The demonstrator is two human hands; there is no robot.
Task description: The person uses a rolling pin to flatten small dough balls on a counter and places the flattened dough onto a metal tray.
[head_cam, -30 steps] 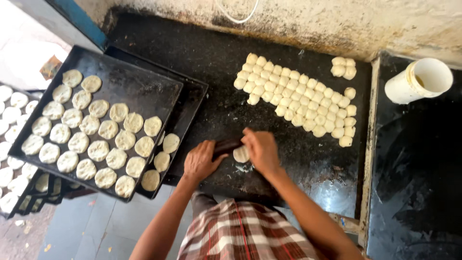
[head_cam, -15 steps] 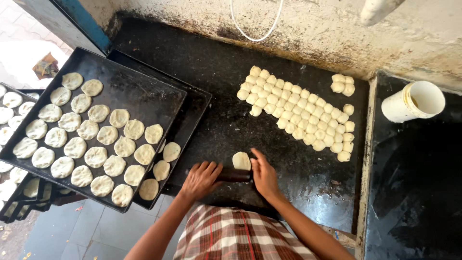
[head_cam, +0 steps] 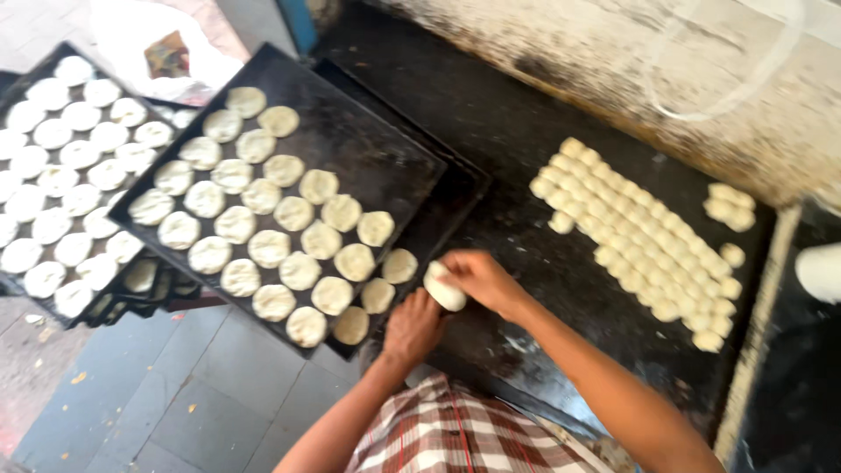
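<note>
Carrying a flattened dough disc [head_cam: 444, 287] toward the tray [head_cam: 385, 166], the right hand [head_cam: 480, 278] had its fingers closed around the piece, pinching it by its right edge. The disc sat just off the tray's near right corner, above the dark bench [head_cam: 526, 131], close to the last disc in the front row [head_cam: 399, 265].

The left hand [head_cam: 413, 326] lay lower, near the bench edge, its fingers curled downward; whether it gripped anything could not be told, as the palm side was hidden.

The step in hand looked like placing: the piece was shaped and on its way to the tray. The next move, as a judgement, called for laying it flat in the open space at the right end of the rows, beside its neighbours without overlapping them, then letting go cleanly so the soft dough kept its round form.

The disc was tilted, one face turned toward the tray and partly upward. Its long axis ran roughly from upper left to lower right in the view, though being near round it had little length to speak of.

A block of small dough balls [head_cam: 648, 236] lay well apart on the bench to the right. A 2nd tray [head_cam: 17, 285] of discs stood further left.
</note>
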